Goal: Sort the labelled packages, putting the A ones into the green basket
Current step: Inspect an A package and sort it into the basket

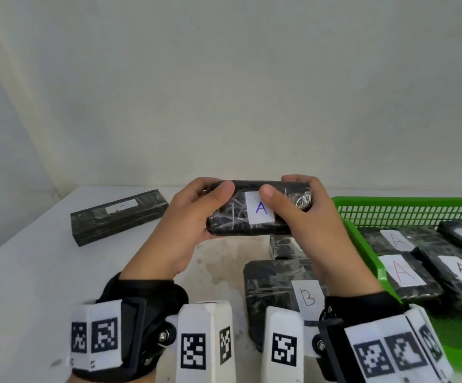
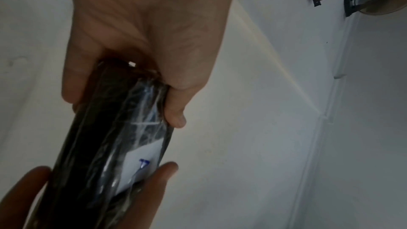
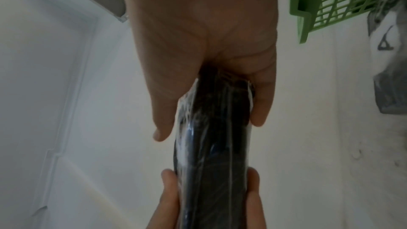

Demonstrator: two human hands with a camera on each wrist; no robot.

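Observation:
A black wrapped package [image 1: 235, 217] with a white label marked A in blue is held up above the table by both hands. My left hand [image 1: 196, 208] grips its left end, thumb on top. My right hand [image 1: 301, 205] grips its right end, thumb beside the label. In the left wrist view the package [image 2: 114, 145] runs from my palm toward the other hand's fingers. The right wrist view shows the same package [image 3: 213, 145] edge-on. The green basket [image 1: 362, 205] sits at the right with several A packages [image 1: 406, 275] inside.
A long black box labelled A [image 1: 119, 214] lies at the table's far left. A package labelled B [image 1: 274, 288] lies under my right wrist, with another black package [image 1: 282, 244] behind it. A white wall stands close behind the table.

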